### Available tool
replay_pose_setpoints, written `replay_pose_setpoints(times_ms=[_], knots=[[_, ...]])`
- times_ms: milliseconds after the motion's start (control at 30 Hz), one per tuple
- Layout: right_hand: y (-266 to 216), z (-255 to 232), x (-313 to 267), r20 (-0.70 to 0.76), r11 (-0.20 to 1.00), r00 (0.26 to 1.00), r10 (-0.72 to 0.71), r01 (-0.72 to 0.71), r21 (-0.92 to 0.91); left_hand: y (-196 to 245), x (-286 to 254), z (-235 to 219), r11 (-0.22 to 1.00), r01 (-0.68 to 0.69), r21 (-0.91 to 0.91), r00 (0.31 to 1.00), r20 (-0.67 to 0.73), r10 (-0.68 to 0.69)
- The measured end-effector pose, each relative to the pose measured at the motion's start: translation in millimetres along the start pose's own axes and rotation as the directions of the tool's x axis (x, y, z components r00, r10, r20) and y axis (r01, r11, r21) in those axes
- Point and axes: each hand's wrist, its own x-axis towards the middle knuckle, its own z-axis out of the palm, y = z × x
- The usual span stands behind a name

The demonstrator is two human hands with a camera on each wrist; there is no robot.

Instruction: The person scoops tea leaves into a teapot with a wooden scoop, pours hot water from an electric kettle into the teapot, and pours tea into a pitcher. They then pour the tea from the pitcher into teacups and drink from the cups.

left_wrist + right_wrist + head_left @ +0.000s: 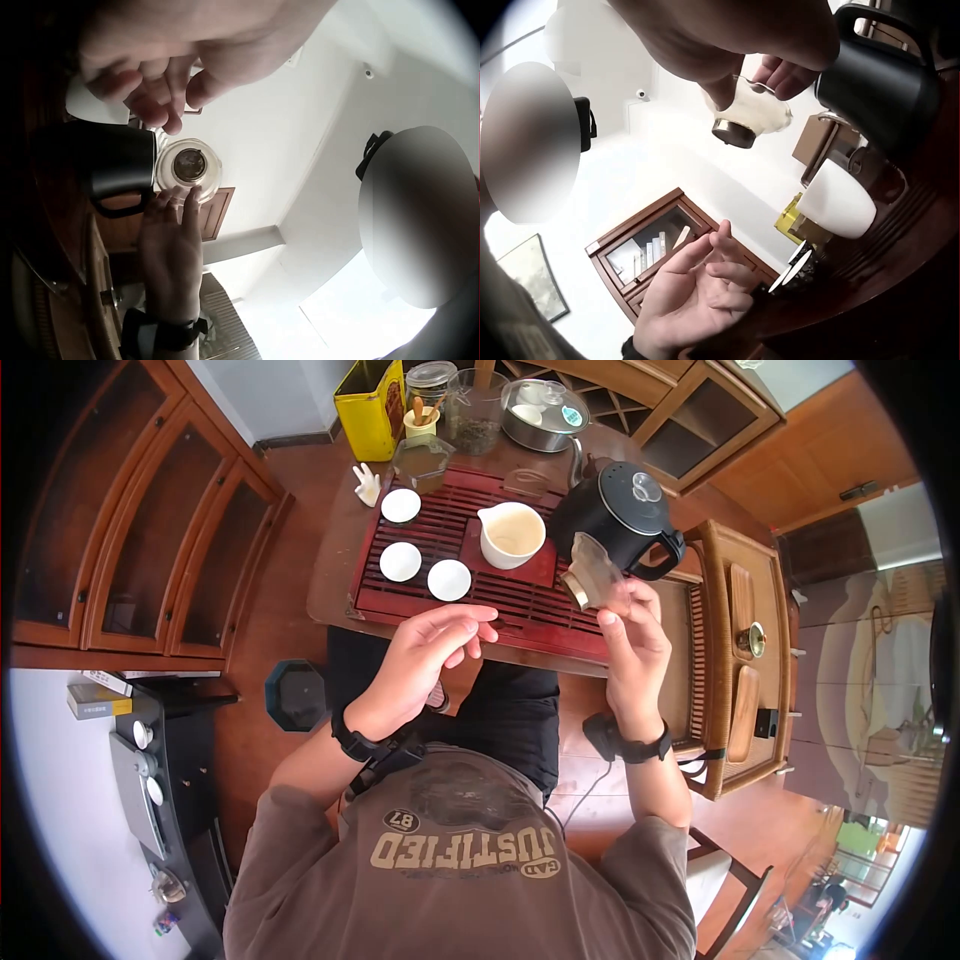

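My right hand [637, 650] pinches a clear glass tea strainer [597, 572] by its rim above the right part of the red slatted tea tray [375, 595]. The strainer is tilted, and its metal-ringed neck [733, 133] points down to the left in the head view. My left hand [425, 660] hovers over the tray's front edge, fingers loosely bent and holding nothing. On the tray are a white pitcher [512, 536] and three small white cups [400, 506], [400, 562], [449, 580]. In the left wrist view the strainer [190, 163] shows its round mesh.
A black kettle [618, 510] stands behind my right hand. Along the back are a yellow tin [370, 410], glass jars [474, 412] and a lidded steel pot [545, 417]. A white hand figurine [367, 485] is left of the tray. A wicker stand [710, 660] is at the right.
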Motion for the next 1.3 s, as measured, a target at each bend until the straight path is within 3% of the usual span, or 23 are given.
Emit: replay_pose_setpoints(times_ms=[33,67,300,367,600,833,900,1033,1100,1167,1300], knots=[[3,3,-2,-0.034,0.966,0.985,0.169,-0.158,0.205,0,0,1,1.000,-0.002,-0.005,1.000,-0.003,0.002],[3,3,-2,-0.012,0.952,0.976,0.216,-0.208,0.223,1,-1,1,1.000,0.006,-0.003,1.000,-0.024,-0.006],[6,8,1,0.030,0.895,0.954,0.297,-0.289,0.341,6,-4,4,0.998,-0.056,0.002,0.996,-0.073,0.056],[4,9,2,0.045,0.815,0.922,0.384,-0.361,0.454,5,-4,3,0.996,-0.084,0.007,0.994,-0.072,0.085],[2,12,5,0.090,0.660,0.866,0.492,-0.438,0.610,0,-3,-2,0.984,-0.146,0.099,0.986,-0.068,0.153],[6,13,6,0.098,0.626,0.845,0.525,-0.462,0.628,-18,1,-22,0.939,-0.270,0.212,0.959,-0.027,0.281],[10,14,5,0.123,0.633,0.860,0.496,-0.455,0.626,-15,-2,-25,0.923,-0.107,0.369,0.983,-0.099,0.154],[4,29,0,0.072,0.740,0.871,0.486,-0.455,0.496,-27,-3,-37,0.934,-0.081,0.348,0.978,-0.153,0.142],[2,39,-1,0.036,0.955,0.969,0.245,-0.247,0.162,-36,-1,-41,0.934,-0.162,0.319,0.962,-0.158,0.221],[2,46,0,0.048,0.971,0.980,0.192,-0.196,0.135,-44,0,-44,0.941,-0.178,0.287,0.953,-0.189,0.237],[-7,59,9,0.165,0.981,0.979,-0.120,0.142,-0.130,-50,0,-49,0.955,-0.198,0.220,0.937,-0.243,0.250]])
